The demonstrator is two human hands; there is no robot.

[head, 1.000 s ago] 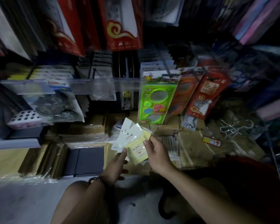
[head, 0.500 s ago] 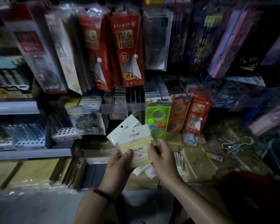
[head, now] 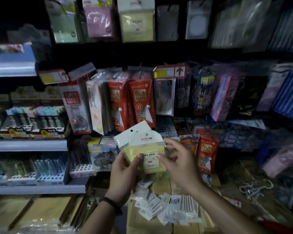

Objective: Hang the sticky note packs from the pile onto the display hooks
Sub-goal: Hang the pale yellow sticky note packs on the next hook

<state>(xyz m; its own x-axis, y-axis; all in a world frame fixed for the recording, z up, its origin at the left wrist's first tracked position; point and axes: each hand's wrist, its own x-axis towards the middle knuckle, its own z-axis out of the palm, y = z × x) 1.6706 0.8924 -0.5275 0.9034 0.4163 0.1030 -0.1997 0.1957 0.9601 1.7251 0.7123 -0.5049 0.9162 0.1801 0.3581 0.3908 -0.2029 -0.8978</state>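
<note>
Lifted higher, the light, slippery sticky note packs (head: 149, 159) sit pinched by left hand (head: 123, 168) and right hand (head: 179, 159) fingers; probably best gripped by the stiff header card (head: 142, 137).

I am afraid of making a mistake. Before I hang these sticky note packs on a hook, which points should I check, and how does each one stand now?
1. Grip: left hand and right hand both pinch the sticky note packs: ok.
2. One pack separated for hanging: at least two are held together, fanned: not ok.
3. Hang hole visible: it shows on the rear header; on the front pack: cannot tell.
4. Matching row found: hanging yellow packs at the top: ok.
5. Free room on that hook: cannot tell.
6. Packs at hook height: well below it: not ok.
</note>
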